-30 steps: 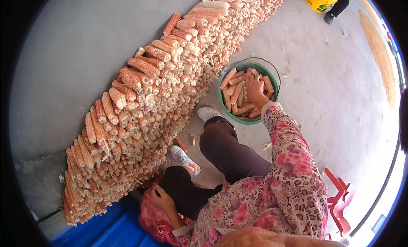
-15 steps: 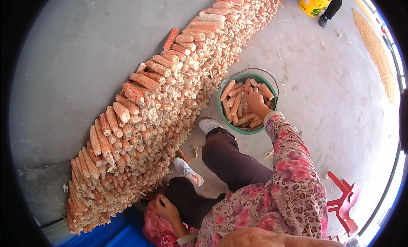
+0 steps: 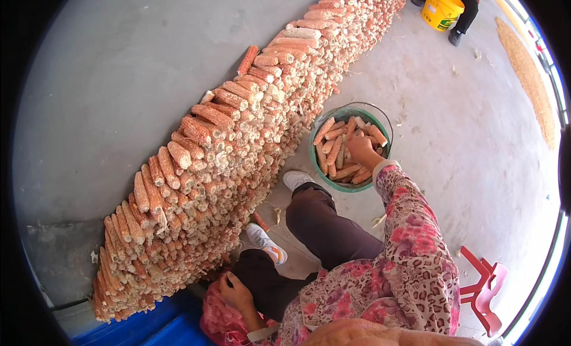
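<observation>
My right hand (image 3: 360,149) is down in a green bucket (image 3: 316,161), its fingers closed around a corn cob (image 3: 351,127) among several other orange-brown, shelled-looking cobs. The fingertips are partly hidden by the hand. Low on the left, beside my knee, my left hand (image 3: 237,293) lies against a pink mesh bag (image 3: 217,319) with its fingers curled. Something dark shows between thumb and forefinger, too small to name.
A long stacked wall of corn cobs (image 3: 220,161) runs diagonally along my left. One loose cob (image 3: 260,221) lies by my shoe. A red chair (image 3: 485,289) stands at right. At the far end are a yellow bucket (image 3: 440,10) and another person's legs (image 3: 467,16).
My right hand has drawn together from a spread reach and tilted up a little over the cobs. My left hand stays by the mesh bag. The whole view has shifted slightly.
</observation>
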`<state>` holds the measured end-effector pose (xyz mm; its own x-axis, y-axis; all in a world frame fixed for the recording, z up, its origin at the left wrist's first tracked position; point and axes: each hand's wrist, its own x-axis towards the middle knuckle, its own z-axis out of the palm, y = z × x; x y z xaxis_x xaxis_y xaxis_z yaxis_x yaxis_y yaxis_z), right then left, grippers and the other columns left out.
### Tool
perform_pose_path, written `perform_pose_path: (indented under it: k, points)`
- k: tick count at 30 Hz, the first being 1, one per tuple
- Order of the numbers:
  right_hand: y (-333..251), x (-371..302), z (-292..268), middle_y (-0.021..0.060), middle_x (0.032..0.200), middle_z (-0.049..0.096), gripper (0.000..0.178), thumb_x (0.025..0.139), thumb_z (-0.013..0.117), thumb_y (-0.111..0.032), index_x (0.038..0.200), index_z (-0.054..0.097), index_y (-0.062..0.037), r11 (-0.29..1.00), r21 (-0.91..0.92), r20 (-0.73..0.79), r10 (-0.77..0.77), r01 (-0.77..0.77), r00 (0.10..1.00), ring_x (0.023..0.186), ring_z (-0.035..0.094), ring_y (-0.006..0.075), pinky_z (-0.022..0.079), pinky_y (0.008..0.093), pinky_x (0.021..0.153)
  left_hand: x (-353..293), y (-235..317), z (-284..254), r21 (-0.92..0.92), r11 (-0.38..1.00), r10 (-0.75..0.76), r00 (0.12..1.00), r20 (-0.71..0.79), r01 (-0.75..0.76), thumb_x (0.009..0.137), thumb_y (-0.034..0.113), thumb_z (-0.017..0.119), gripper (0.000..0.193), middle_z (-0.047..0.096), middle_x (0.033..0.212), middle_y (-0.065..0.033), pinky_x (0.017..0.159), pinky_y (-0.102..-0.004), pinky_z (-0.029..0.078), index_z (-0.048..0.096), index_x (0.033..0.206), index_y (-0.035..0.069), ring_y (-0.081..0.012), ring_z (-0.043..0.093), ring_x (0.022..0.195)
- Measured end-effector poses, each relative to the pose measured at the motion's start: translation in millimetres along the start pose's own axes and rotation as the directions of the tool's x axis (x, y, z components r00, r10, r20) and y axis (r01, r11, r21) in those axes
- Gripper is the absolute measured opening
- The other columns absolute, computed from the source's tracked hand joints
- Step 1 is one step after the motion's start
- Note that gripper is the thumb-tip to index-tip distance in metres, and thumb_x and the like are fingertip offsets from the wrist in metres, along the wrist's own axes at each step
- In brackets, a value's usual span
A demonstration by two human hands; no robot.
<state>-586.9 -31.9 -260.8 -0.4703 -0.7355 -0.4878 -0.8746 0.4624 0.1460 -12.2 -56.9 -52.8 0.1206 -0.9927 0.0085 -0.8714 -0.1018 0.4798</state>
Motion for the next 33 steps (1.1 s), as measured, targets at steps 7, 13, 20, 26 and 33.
perform_pose_path:
  k: [7, 13, 20, 26, 33]
  points:
    - [5, -33, -12, 0.0107, 0.116, 0.066, 0.042, 0.079, 0.081, -0.034, 0.113, 0.071, -0.012, 0.99, 0.011, -0.155, -0.136, 0.139, 0.979, 0.117, 0.057, 0.0338, 0.058, 0.0428, 0.088, -5, 7, -6, -0.016, 1.0, -0.024, 1.0, 0.009, 0.024, 0.1, 0.027, 0.058, 0.034, 0.072, 0.108, -0.0223, 0.091, -0.0431, 0.052, 0.07, 0.11, -0.004, -0.0369, 0.067, 0.1]
    - [21, -62, -22, 0.0086, 0.111, 0.066, 0.041, 0.074, 0.083, -0.039, 0.104, 0.072, -0.0137, 0.952, 0.228, -0.36, -0.114, 0.206, 0.926, 0.114, 0.058, 0.0333, 0.054, 0.0471, 0.088, -8, 9, -9, 0.025, 0.999, -0.021, 1.0, -0.008, 0.021, 0.1, 0.029, 0.058, 0.036, 0.072, 0.107, -0.022, 0.09, -0.043, 0.053, 0.07, 0.109, -0.003, -0.0382, 0.068, 0.1]
    - [53, -121, -61, 0.0098, 0.101, 0.068, 0.037, 0.072, 0.085, -0.034, 0.098, 0.072, -0.0122, 0.818, 0.516, -0.681, 0.212, 0.253, 0.7, 0.1, 0.065, 0.0291, 0.052, 0.0442, 0.084, -5, -3, -1, 0.066, 0.998, 0.011, 1.0, -0.029, -0.009, 0.1, 0.034, 0.057, 0.039, 0.072, 0.11, -0.0217, 0.09, -0.044, 0.053, 0.071, 0.11, -0.002, -0.0383, 0.068, 0.103]
    - [94, -163, -106, 0.0092, 0.112, 0.071, 0.026, 0.086, 0.078, -0.026, 0.1, 0.07, -0.0064, 0.089, 0.947, -0.306, 0.549, 0.31, 0.778, 0.09, 0.071, 0.0227, 0.057, 0.0338, 0.074, -18, 28, -8, 0.15, 0.989, -0.013, 1.0, 0.013, 0.011, 0.1, 0.042, 0.052, 0.045, 0.071, 0.116, -0.0189, 0.092, -0.0453, 0.052, 0.07, 0.115, 0.004, -0.0386, 0.067, 0.106]
    - [27, -214, -163, 0.0051, 0.115, 0.069, 0.041, 0.096, 0.072, -0.032, 0.125, 0.059, -0.0056, -0.877, 0.408, -0.283, 0.144, 0.255, 0.948, 0.099, 0.067, 0.0155, 0.056, 0.0272, 0.078, -22, 31, 1, 0.143, 0.99, -0.009, 1.0, -0.018, 0.011, 0.098, 0.039, 0.054, 0.042, 0.07, 0.117, -0.0192, 0.091, -0.0466, 0.052, 0.069, 0.115, 0.004, -0.0391, 0.066, 0.107]
